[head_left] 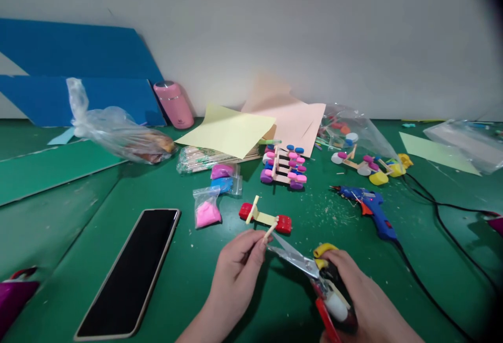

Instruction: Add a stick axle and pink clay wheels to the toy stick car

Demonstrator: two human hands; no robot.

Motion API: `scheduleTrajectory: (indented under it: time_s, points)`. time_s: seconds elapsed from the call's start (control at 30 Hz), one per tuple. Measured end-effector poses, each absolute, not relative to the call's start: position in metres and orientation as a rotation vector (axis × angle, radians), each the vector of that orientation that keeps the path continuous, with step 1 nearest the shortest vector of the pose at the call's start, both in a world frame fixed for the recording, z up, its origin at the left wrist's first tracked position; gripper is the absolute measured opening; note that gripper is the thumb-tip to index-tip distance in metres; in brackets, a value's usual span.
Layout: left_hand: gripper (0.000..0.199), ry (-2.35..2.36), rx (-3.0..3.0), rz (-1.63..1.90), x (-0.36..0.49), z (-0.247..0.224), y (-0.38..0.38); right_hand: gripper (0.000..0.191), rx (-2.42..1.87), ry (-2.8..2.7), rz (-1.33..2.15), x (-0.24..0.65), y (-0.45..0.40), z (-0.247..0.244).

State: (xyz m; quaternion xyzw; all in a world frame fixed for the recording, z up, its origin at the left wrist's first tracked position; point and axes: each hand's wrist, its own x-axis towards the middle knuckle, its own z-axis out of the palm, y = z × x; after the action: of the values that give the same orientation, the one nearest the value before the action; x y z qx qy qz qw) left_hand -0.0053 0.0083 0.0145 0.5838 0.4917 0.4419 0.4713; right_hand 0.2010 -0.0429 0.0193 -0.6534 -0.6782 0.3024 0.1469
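My left hand (239, 269) pinches a short wooden stick (270, 228) between thumb and fingertips. My right hand (357, 296) grips a pair of scissors (301, 263), its blades parted and their tips close beside the stick. Whether the blades touch the stick I cannot tell. A white rounded piece (337, 306) and a bit of wood show at the right palm; how they are held is unclear. Just beyond the left fingertips lies a small craft-stick piece (265, 218) with red blocks at both ends and a short stick standing on it.
A blue hot glue gun (369, 201) with a black cord lies to the right. A phone (131, 275) lies at left. Bags of pink clay (207, 212), stick models with coloured wheels (283, 167), coloured paper (230, 128) and a pink flask (174, 104) sit farther back.
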Motion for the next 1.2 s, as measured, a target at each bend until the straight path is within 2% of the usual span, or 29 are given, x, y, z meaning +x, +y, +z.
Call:
scheduleTrajectory:
  time_s: [0.57, 0.93, 1.2]
  points:
    - [0.018, 1.151, 1.553, 0.987, -0.004, 0.018, 0.004, 0.080, -1.755, -2.030, 0.830, 0.194, -0.041, 0.014]
    - [0.018, 1.231, 1.568, 1.011, -0.011, 0.022, 0.015, 0.049, -1.652, -2.041, 0.964, 0.191, -0.025, 0.031]
    - [0.015, 1.217, 1.520, 0.992, -0.010, 0.017, 0.015, 0.042, -1.677, -2.023, 1.002, 0.190, -0.027, 0.029]
